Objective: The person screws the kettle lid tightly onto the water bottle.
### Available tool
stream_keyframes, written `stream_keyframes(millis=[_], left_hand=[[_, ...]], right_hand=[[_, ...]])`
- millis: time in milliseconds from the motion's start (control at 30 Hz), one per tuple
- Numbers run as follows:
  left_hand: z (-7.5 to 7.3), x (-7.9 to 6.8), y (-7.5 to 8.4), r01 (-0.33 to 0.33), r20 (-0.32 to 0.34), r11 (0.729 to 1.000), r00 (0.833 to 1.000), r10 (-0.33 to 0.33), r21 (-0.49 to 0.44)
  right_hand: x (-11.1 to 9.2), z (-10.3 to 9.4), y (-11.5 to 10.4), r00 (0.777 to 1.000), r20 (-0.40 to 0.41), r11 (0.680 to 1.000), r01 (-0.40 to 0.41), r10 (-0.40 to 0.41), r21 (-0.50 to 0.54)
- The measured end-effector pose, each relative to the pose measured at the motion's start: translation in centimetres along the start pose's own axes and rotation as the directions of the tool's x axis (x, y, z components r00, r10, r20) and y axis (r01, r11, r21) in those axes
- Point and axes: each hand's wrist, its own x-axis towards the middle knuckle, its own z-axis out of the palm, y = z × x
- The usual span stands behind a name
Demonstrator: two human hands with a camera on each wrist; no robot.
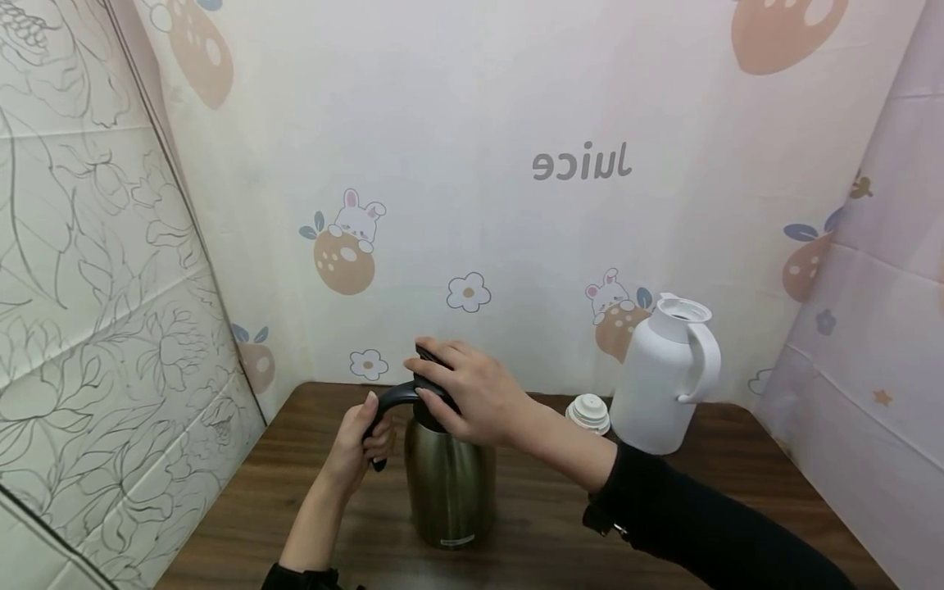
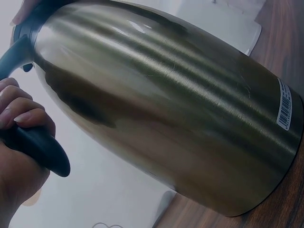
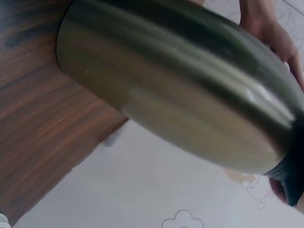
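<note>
A brass-coloured metal thermos jug (image 1: 451,492) with a black top stands upright on the wooden table. My left hand (image 1: 352,442) grips its black handle (image 1: 398,395), fingers wrapped round and thumb on top. Over the jug's mouth, my right hand (image 1: 475,389) holds the black lid (image 1: 428,360), its fingers and thumb spread around the sides. Much of the lid is hidden under this hand. In the left wrist view, the jug's body (image 2: 161,99) fills the picture, with a barcode sticker (image 2: 284,104) near its base.
A white thermos jug (image 1: 649,385) stands at the back right, its mouth uncovered and its handle to the right. Beside it on the table (image 1: 560,524) sits a white stopper (image 1: 588,412). Printed cloth (image 1: 472,221) hangs behind and along both sides.
</note>
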Motion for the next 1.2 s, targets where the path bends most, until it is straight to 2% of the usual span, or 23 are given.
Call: stream_keyframes(millis=[267,433,667,867,1000,1200], left_hand=[[0.0,0.0,0.0,0.003,-0.006,1.0,1.0,-0.003,0.0],[0.0,-0.1,0.0,-0.001,-0.005,1.0,1.0,0.001,0.005],[0.1,0.0,0.0,0.015,-0.011,1.0,1.0,-0.015,-0.004],[0.0,0.0,0.0,0.009,-0.009,1.0,1.0,-0.009,-0.006],[0.0,0.0,-0.1,0.002,0.002,1.0,1.0,-0.002,-0.003],[-0.1,0.0,-0.1,0.004,0.0,1.0,1.0,-0.004,-0.002]], right_hand=[[0.1,0.3,-1.7,0.99,-0.063,0.985,-0.132,0.126,-0.114],[0.0,0.2,-1.8,0.989,-0.049,0.985,-0.145,0.141,-0.092],[-0.1,-0.3,-1.5,0.988,0.016,0.988,-0.15,0.151,-0.04],[0.0,-0.6,-0.7,0.994,0.065,0.996,-0.093,0.093,0.005],[-0.1,-0.6,0.5,0.997,0.083,0.997,-0.008,0.001,0.081],[0.2,-0.5,2.0,0.989,0.091,0.98,0.101,-0.117,0.17]])
